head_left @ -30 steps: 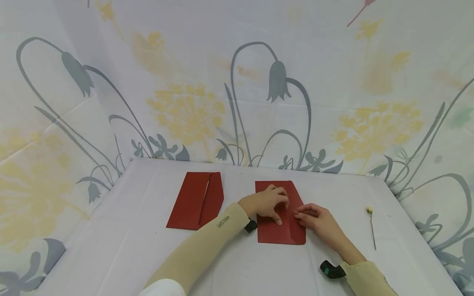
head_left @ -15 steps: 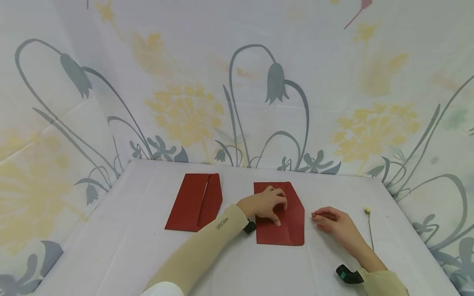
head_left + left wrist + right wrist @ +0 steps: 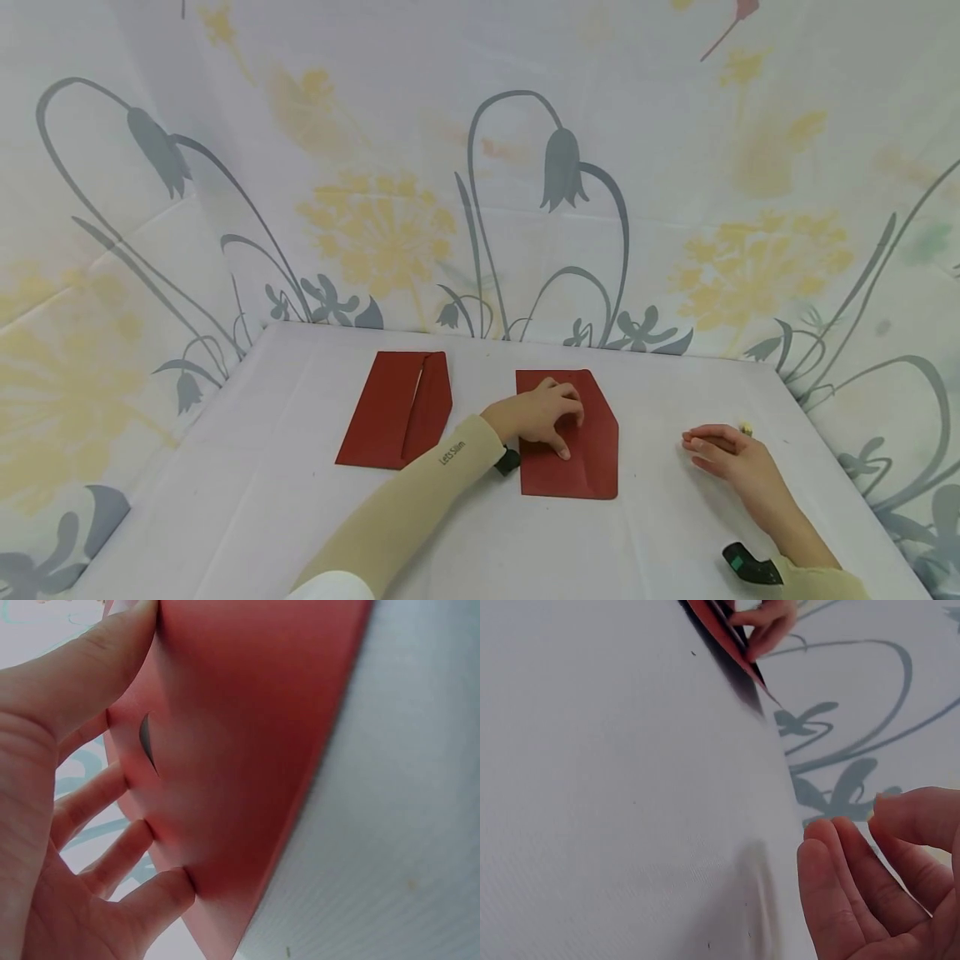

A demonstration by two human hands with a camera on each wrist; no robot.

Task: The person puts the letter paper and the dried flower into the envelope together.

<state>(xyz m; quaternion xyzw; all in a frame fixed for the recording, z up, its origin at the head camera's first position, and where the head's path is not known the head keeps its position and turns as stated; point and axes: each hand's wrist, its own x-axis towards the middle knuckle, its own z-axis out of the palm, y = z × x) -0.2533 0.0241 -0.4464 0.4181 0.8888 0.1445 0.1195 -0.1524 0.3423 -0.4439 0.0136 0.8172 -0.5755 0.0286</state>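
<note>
A red envelope (image 3: 602, 446) lies right of centre on the white table, its pointed flap spread out on the right side. My left hand (image 3: 536, 413) rests on this envelope with spread, bent fingertips and holds it down. Close up in the left wrist view, thumb and fingers touch the red paper (image 3: 240, 750), which has a small slit. Well to the right of the envelope, my right hand (image 3: 741, 468) hovers with loosely bent fingers and nothing between them. Just behind it shows the yellow head of a dried flower (image 3: 746, 428); its stem is hidden by the hand.
Left of the left hand lies a second red envelope (image 3: 384, 408), its flap folded over with a pale edge showing. Black wrist devices (image 3: 752, 565) sit at both wrists. A flower-printed cloth (image 3: 495, 167) hangs behind the table.
My right hand has come off the envelope's flap and moved right, to beside the dried flower. The left hand has stayed on the envelope.
</note>
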